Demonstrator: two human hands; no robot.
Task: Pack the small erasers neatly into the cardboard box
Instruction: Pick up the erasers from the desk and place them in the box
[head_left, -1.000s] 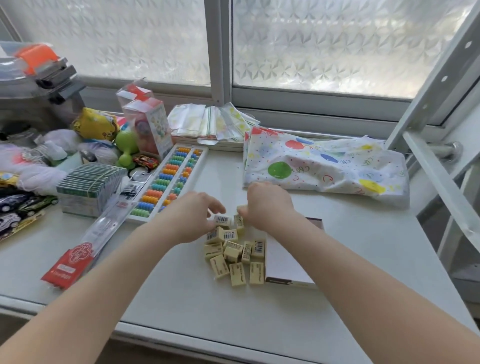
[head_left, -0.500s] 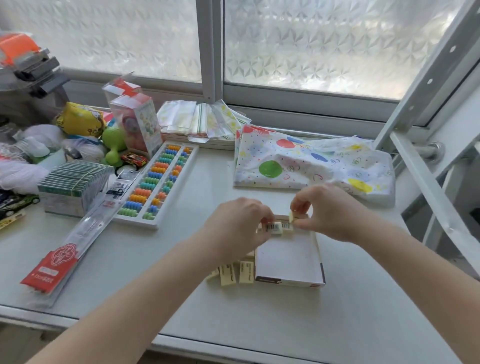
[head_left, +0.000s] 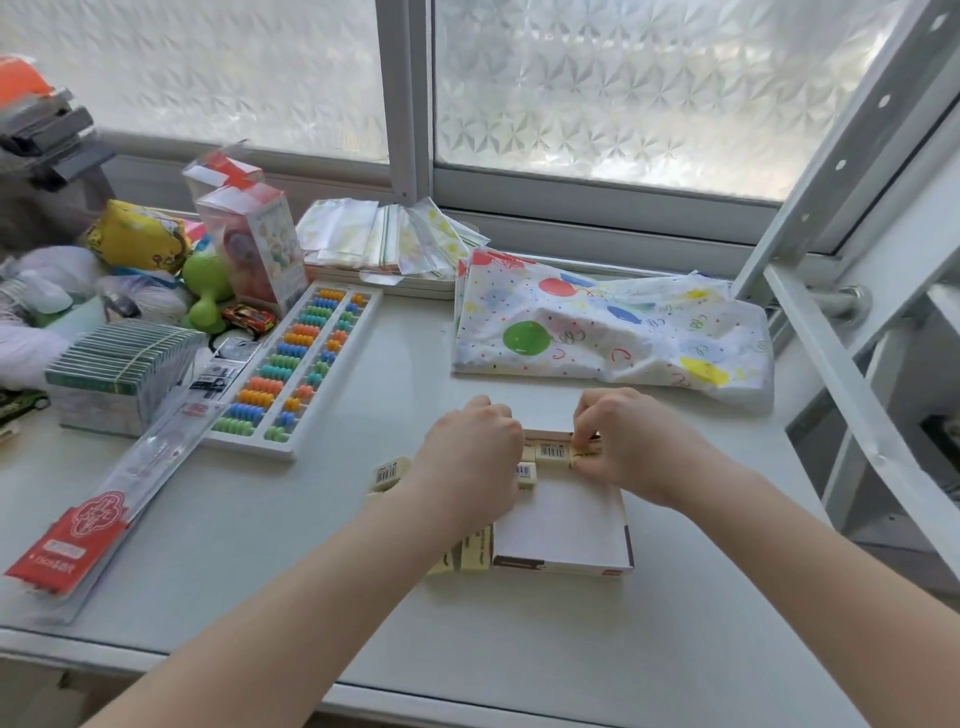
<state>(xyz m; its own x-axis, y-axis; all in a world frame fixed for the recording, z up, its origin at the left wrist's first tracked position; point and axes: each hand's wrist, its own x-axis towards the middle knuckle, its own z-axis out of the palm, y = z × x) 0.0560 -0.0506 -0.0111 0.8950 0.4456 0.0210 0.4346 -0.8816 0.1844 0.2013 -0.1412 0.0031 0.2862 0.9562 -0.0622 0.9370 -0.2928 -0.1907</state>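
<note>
I find the near strip of the table (head_left: 519, 649), in front of the cardboard box (head_left: 563, 535), bare and passable. The box floor behind its front wall is open white surface; its far end is blocked by a row of erasers (head_left: 550, 451) and by both hands, left hand (head_left: 470, 457) and right hand (head_left: 631, 441). Loose erasers (head_left: 387, 473) crowd the box's left side. I note bare table between those and the abacus (head_left: 296, 369). The balloon-print bag (head_left: 613, 332) closes off the far side. A white metal frame (head_left: 841, 374) limits access from the right.
</note>
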